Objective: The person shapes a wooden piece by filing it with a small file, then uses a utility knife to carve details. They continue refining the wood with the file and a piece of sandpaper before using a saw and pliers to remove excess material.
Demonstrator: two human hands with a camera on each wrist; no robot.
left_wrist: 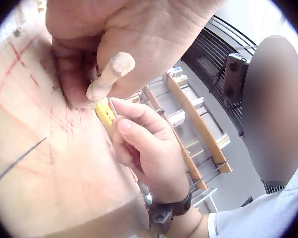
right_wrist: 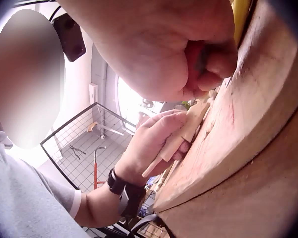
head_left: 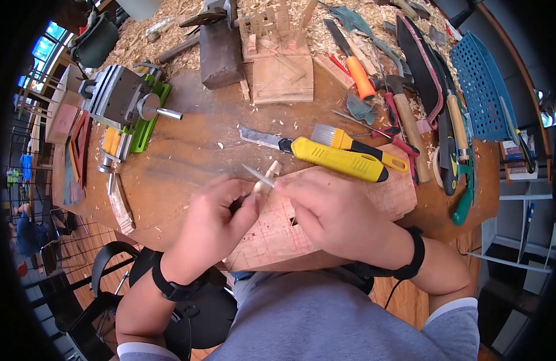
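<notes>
My left hand (head_left: 221, 207) grips a small carved stick of pale wood (head_left: 267, 175) between thumb and fingers. Stepped cuts show along the stick (right_wrist: 181, 139) in the right wrist view, and its rounded end (left_wrist: 120, 64) faces the left wrist camera. In my right hand (head_left: 335, 207), thumb and fingertips pinch a thin, pale, pointed strip (head_left: 257, 174), which crosses the stick in the head view; I cannot tell what kind of tool it is. Both hands are low over a wooden board (head_left: 260, 240) marked with red lines.
Just beyond the hands lie a yellow snap-off knife (head_left: 338, 159) with its blade out and a flat brush (head_left: 332, 135). A vise (head_left: 124, 99) stands at left. Hammers, an orange-handled tool (head_left: 359, 78) and a blue basket (head_left: 482, 87) are at right. Wood shavings (head_left: 169, 39) cover the back.
</notes>
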